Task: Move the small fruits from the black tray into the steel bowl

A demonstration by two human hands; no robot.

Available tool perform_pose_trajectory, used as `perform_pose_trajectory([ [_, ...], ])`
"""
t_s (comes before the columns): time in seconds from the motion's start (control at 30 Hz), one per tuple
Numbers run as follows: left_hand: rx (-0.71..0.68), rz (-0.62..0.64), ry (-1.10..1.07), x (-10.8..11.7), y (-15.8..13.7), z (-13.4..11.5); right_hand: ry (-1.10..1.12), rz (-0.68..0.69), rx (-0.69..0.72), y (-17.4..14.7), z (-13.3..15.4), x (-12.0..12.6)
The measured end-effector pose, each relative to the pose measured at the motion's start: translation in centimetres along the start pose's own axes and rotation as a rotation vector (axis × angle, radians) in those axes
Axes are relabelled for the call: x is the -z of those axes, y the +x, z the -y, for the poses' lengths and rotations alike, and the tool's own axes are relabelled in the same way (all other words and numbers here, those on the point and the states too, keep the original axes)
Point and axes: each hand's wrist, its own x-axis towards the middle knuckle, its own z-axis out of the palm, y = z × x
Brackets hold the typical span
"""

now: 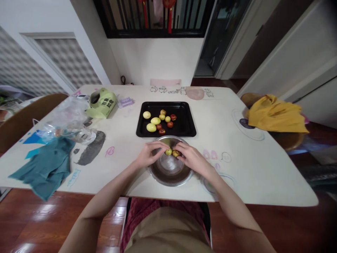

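Over the steel bowl, my left hand pinches a small yellow-green jujube between thumb and fingers. Beside it, a brown-mottled jujube is gripped by the fingertips of my right hand. The two fruits are side by side, close to touching. The part of the bowl's bottom that shows is bare metal. Just beyond the bowl lies a black tray. It bears several small red and green jujubes on its middle and larger pale yellow-green fruits on its left.
On the white table, a teal cloth hangs over the near left edge. Clear plastic packaging, a light green visor and a purple packet lie at the left. A yellow cloth drapes over a chair at the right.
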Motion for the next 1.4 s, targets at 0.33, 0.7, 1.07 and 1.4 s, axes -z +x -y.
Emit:
perform_pose_trajectory([
  [0.33,-0.107,-0.191,0.391,2.7,1.7,4.7,-0.013,-0.278,0.261,0.0,0.0,-0.1],
  [0.7,-0.060,0.356,0.849,3.3,6.6,8.7,-0.137,-0.530,0.408,0.2,-0.2,-0.2],
  [1.07,-0.095,0.440,0.839,3.9,8.2,8.5,-0.160,-0.569,0.409,0.3,-0.4,-0.5],
  [1.4,-0.197,0.015,0.673,3.3,4.9,4.1,-0.123,-0.651,0.360,0.2,-0.1,-0.4],
])
